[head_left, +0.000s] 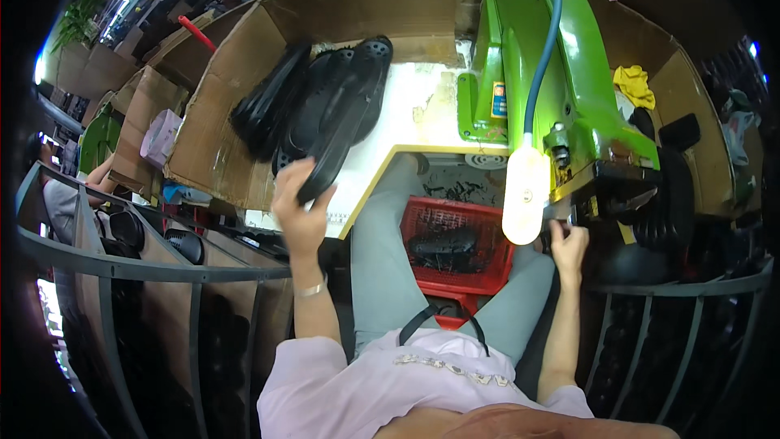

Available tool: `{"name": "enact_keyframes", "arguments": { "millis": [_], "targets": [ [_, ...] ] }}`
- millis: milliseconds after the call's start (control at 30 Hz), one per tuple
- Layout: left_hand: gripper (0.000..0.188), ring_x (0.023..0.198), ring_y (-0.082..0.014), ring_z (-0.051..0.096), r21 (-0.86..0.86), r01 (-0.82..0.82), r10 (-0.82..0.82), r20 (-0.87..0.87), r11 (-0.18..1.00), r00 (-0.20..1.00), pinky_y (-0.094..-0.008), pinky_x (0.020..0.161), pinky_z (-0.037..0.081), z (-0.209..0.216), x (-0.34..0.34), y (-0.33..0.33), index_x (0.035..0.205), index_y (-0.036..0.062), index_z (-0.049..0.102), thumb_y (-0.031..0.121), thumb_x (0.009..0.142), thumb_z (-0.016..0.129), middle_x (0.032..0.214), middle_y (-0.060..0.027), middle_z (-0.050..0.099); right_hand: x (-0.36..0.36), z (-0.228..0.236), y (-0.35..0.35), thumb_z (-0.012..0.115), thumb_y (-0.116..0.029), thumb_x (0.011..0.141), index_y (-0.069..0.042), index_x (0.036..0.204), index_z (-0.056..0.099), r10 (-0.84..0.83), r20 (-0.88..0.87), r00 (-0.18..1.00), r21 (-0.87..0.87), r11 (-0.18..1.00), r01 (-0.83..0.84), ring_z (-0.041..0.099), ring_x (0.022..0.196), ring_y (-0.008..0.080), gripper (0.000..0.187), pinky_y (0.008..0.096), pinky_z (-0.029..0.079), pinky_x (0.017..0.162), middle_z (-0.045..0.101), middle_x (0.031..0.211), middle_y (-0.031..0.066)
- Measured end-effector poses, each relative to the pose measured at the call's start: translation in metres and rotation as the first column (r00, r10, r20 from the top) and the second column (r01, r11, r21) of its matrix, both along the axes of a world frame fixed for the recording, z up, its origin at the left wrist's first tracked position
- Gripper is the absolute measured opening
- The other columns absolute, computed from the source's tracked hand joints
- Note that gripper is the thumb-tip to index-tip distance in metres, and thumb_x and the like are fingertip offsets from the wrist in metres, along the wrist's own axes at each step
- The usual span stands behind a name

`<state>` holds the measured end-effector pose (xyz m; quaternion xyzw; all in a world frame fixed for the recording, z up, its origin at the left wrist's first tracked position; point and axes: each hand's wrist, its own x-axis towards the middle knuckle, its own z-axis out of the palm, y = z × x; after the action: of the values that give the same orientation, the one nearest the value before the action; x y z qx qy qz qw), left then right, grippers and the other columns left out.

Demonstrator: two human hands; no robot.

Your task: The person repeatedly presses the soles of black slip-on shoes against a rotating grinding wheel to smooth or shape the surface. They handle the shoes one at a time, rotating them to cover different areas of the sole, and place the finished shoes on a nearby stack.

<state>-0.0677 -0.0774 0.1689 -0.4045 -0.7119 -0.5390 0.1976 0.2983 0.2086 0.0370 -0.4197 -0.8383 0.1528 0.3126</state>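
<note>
My left hand (299,207) is closed around the near end of a long black shoe sole (331,161), which it holds tilted over the left part of the white worktop (414,102). Just beyond lies a pile of black shoe soles (321,102), leaning on one another against the cardboard. My right hand (570,245) has its fingers pinched together at the lower front of a green machine (536,57). What those fingers hold is too dark and small to tell. A lit white lamp (526,199) on a blue flexible neck hangs just left of that hand.
Between my knees stands a red plastic basket (414,276) with a black piece in it. Cardboard walls (406,12) border the worktop. Grey metal racks (154,272) stand on both sides. A yellow cloth (634,85) and more black soles (670,195) lie right of the machine.
</note>
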Motion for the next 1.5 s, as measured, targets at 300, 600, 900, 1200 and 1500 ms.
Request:
{"name": "enact_keyframes", "arguments": {
  "millis": [300, 600, 900, 1200, 1500],
  "targets": [
    [0.034, 0.084, -0.0176, 0.056, 0.245, 0.493, -0.513, 0.669, 0.835, 0.538, -0.0286, 0.076, 0.045, -0.064, 0.112, -0.027, 0.088, -0.0024, 0.065, 0.001, 0.059, 0.084, 0.089, -0.0078, 0.061, -0.045, -0.009, -0.09, 0.082, -0.035, 0.077, -0.014, 0.155, 0.013, -0.297, -0.897, 0.326, -0.429, 0.418, -0.801, 0.047, 0.124, 0.0237, 0.106, 0.0454, 0.047, 0.098, 0.03, 0.15, 0.0111],
    [0.048, 0.092, -0.0159, 0.061, 0.396, 0.542, -0.637, 0.669, 0.741, 0.382, -0.0291, 0.084, 0.049, -0.076, 0.142, 0.101, 0.104, -0.0005, 0.062, -0.002, 0.062, 0.083, 0.096, -0.0068, 0.066, 0.012, 0.039, -0.03, 0.088, -0.019, 0.07, -0.011, 0.143, 0.037, -0.197, -0.846, 0.496, -0.357, 0.9, -0.252, 0.044, 0.117, 0.0197, 0.089, 0.0315, 0.045, 0.095, 0.036, 0.136, 0.0082],
    [0.045, 0.083, -0.014, 0.057, 0.426, 0.455, -0.614, 0.653, 0.782, 0.443, -0.0266, 0.078, 0.047, -0.087, 0.111, 0.078, 0.095, 0.0013, 0.057, -0.005, 0.058, 0.081, 0.09, -0.005, 0.056, -0.023, 0.019, -0.032, 0.085, 0.002, 0.063, -0.006, 0.132, 0.054, -0.222, -0.773, 0.594, -0.359, 0.925, -0.123, 0.055, 0.102, 0.0171, 0.076, 0.0305, 0.049, 0.09, 0.052, 0.124, 0.0079],
    [0.055, 0.09, -0.0171, 0.057, 0.618, 0.341, -0.704, 0.652, 0.708, 0.281, -0.0294, 0.086, 0.046, -0.135, 0.063, 0.034, 0.103, 0.0034, 0.055, 0.005, 0.06, 0.089, 0.096, -0.0067, 0.056, -0.056, 0.006, -0.057, 0.079, 0.009, 0.066, 0.009, 0.123, 0.057, -0.149, -0.818, 0.556, -0.298, 0.936, -0.187, 0.063, 0.1, 0.019, 0.061, 0.0311, 0.051, 0.087, 0.062, 0.122, 0.0142],
    [0.043, 0.099, -0.0208, 0.064, -0.058, 0.756, -0.403, 0.818, 0.652, 0.41, -0.0333, 0.09, 0.049, -0.209, 0.017, 0.052, 0.096, 0.002, 0.066, 0.002, 0.057, 0.086, 0.107, -0.0111, 0.069, -0.08, 0.073, -0.071, 0.088, -0.006, 0.052, 0.001, 0.098, 0.068, 0.164, -0.48, 0.862, 0.303, 0.953, -0.013, 0.064, 0.078, 0.0281, 0.05, 0.0361, 0.052, 0.071, 0.068, 0.089, 0.0108]
  ]
}}
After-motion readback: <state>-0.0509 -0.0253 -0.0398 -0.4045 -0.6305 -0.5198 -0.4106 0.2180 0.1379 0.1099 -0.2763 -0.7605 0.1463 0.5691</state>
